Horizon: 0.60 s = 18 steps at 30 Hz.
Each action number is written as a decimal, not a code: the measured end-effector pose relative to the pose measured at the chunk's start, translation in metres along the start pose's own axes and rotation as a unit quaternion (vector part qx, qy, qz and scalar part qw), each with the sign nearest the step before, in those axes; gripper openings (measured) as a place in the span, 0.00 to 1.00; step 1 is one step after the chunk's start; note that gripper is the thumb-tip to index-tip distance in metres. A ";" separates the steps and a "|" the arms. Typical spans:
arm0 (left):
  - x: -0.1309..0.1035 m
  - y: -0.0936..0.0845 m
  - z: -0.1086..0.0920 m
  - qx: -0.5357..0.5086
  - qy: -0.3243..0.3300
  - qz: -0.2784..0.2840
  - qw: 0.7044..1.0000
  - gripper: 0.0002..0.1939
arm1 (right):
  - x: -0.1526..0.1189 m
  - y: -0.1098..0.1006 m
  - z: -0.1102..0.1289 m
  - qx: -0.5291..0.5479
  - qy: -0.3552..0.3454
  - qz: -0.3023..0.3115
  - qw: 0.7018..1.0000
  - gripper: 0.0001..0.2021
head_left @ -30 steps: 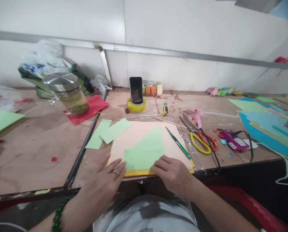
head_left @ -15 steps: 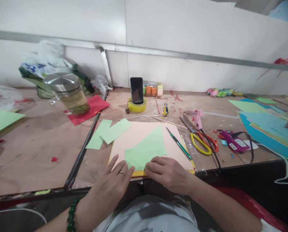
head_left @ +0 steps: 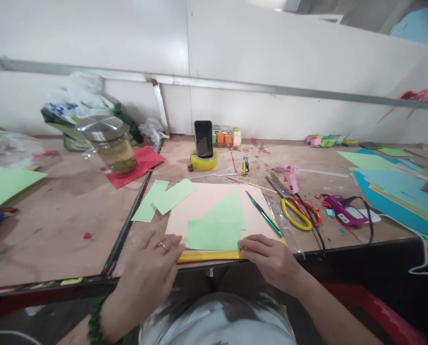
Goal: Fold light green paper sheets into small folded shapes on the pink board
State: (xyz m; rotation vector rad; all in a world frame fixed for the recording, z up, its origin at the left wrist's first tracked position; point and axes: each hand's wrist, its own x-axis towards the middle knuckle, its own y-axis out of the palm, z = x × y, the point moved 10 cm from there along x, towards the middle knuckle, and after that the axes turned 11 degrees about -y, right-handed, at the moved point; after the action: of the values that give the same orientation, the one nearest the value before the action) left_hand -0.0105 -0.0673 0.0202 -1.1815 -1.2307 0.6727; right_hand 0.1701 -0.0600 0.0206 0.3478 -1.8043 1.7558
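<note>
Worn wooden bench (head_left: pixel 63 230) backs onto white wall (head_left: pixel 289 43). Green sheet (head_left: pixel 214 235) lies flat on pink paper stack (head_left: pixel 185 211) before you. Your left hand (head_left: pixel 151 261): at sheet's left edge, fingers extended, grip wide. Your right hand (head_left: pixel 273 258): at lower right corner, fingers bent; cannot tell whether grip pinches. Green knife (head_left: pixel 266 215) on stack, right.

Soft light here, the white wall (head_left: pixel 145 28) glowing pale, the steel lid (head_left: pixel 101 128) catching a gleam! Deep shadow beneath the table (head_left: pixel 66 206); left hand (head_left: pixel 149 261) blurred, and rightward, coloured papers (head_left: pixel 397 184) stretch, fuzzy.
</note>
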 end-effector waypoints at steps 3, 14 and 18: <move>0.018 0.004 0.014 -0.033 -0.060 -0.015 0.998 0.20 | 0.001 -0.004 -0.001 0.002 0.028 -0.031 0.999 0.15; 0.035 -0.016 0.008 -0.213 -0.075 -0.100 0.969 0.18 | -0.008 -0.010 -0.013 -0.025 0.115 -0.091 0.989 0.15; -0.002 -0.056 -0.040 -0.146 0.082 -0.257 0.952 0.13 | 0.001 -0.044 0.007 -0.206 0.099 -0.197 0.953 0.21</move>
State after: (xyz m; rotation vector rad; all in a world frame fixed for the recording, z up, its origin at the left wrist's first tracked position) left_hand 0.0168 -0.0984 0.0752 -1.0626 -1.4494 0.0038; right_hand 0.1927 -0.0703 0.0575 0.3181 -1.7549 1.0715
